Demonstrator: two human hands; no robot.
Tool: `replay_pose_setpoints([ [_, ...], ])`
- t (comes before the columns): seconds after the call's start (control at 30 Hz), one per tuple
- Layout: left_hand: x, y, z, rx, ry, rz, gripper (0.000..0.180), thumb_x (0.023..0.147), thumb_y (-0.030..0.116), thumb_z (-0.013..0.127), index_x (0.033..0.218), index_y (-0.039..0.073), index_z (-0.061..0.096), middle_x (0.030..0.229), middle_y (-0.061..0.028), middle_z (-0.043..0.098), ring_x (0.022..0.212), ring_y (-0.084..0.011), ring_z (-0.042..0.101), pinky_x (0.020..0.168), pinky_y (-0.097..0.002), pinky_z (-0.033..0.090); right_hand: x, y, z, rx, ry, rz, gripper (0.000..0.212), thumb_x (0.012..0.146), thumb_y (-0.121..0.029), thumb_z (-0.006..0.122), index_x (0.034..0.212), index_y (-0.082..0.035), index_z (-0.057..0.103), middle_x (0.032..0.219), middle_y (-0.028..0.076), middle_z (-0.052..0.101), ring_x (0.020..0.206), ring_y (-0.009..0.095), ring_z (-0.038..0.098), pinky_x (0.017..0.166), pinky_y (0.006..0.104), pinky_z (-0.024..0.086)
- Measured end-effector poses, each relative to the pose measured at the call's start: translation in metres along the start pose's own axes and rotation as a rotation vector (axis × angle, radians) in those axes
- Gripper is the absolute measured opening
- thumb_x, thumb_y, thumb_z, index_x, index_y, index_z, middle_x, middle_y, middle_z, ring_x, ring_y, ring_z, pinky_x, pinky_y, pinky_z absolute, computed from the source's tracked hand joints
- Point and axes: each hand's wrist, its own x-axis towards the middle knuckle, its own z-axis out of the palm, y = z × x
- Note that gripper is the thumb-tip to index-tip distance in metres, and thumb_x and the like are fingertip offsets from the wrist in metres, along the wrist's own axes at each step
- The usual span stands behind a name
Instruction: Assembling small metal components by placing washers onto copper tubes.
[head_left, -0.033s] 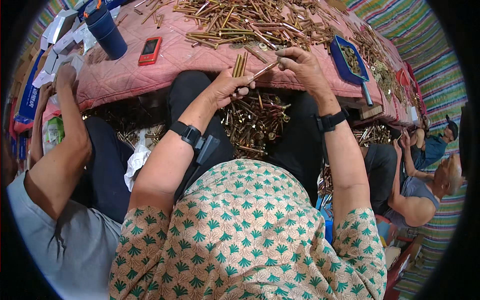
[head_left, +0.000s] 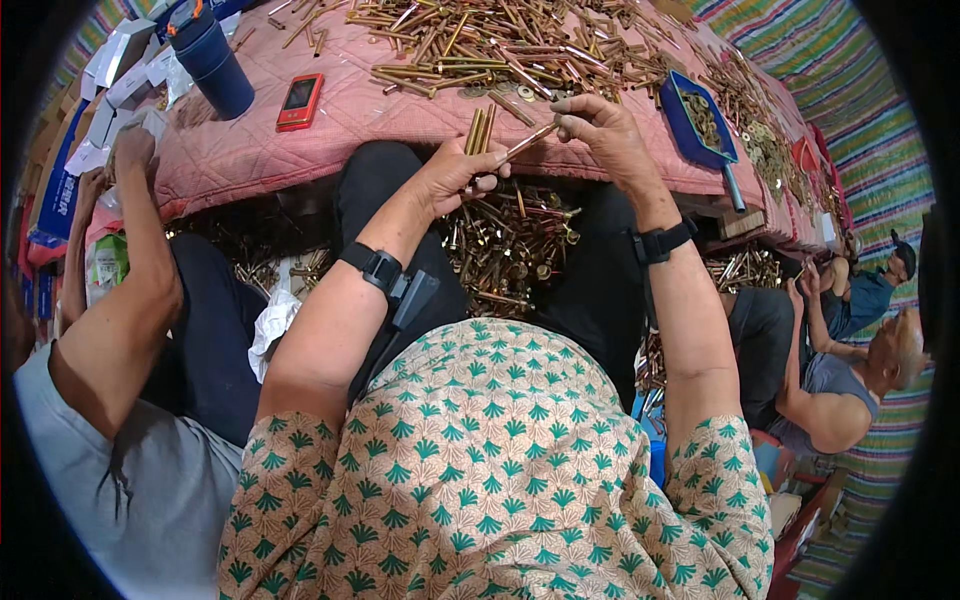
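Clamps upright gold-toned rods (head_left: 480,132) in left hand (head_left: 450,180), apparently bunched aside to leave room for steadying a slanted rod (head_left: 530,142); pinches its far end in right hand (head_left: 604,135). Faces heaped fasteners (head_left: 560,60) on pink cover (head_left: 250,150), presumably for easy reach.

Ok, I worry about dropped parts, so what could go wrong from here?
The bolt between the left hand and right hand could slip into the bolt pile below. The other bolts in the left hand might spill. The scoop, its handle near the table edge, could get bumped.
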Motion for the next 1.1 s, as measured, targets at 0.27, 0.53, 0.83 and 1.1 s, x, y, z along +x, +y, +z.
replay_pose_setpoints([
  [0.27,-0.002,0.0,0.0,-0.049,-0.032,0.008,0.017,0.086,0.014,0.064,0.097,0.003,0.056,0.081,-0.0041,0.059,0.053,-0.0035,0.045,0.044,-0.0142,0.036,0.002,0.003,0.003,0.085,0.001,-0.051,0.013,0.086,-0.006,0.063,0.098,0.001,0.061,0.083,0.002,0.061,0.07,0.008,0.057,0.062,0.0217,0.048],
  [0.53,0.0,0.0,0.002,-0.022,-0.019,0.025,0.018,0.086,0.016,0.065,0.096,0.004,0.057,0.081,-0.0041,0.06,0.053,-0.0031,0.046,0.042,-0.0144,0.035,0.002,0.002,0.002,0.135,-0.007,-0.012,0.015,0.086,-0.005,0.063,0.1,0.0,0.06,0.081,0.001,0.059,0.068,0.007,0.054,0.061,0.0197,0.045],
  [0.83,-0.001,0.001,0.003,-0.028,-0.035,0.025,0.017,0.085,0.017,0.066,0.095,0.005,0.057,0.081,-0.0034,0.06,0.052,-0.0029,0.046,0.042,-0.0149,0.035,0.002,-0.004,-0.001,0.104,-0.055,-0.036,0.012,0.086,-0.003,0.062,0.098,0.0,0.062,0.081,0.002,0.06,0.064,0.007,0.053,0.058,0.0185,0.045],
  [1.1,0.0,0.001,0.001,-0.019,-0.054,0.038,0.018,0.085,0.017,0.066,0.095,0.005,0.057,0.082,-0.0035,0.06,0.053,-0.003,0.047,0.043,-0.0148,0.036,0.002,-0.005,-0.001,0.124,-0.029,0.054,0.013,0.084,-0.005,0.065,0.097,-0.001,0.065,0.08,0.0,0.061,0.068,0.008,0.055,0.063,0.0209,0.046],
])
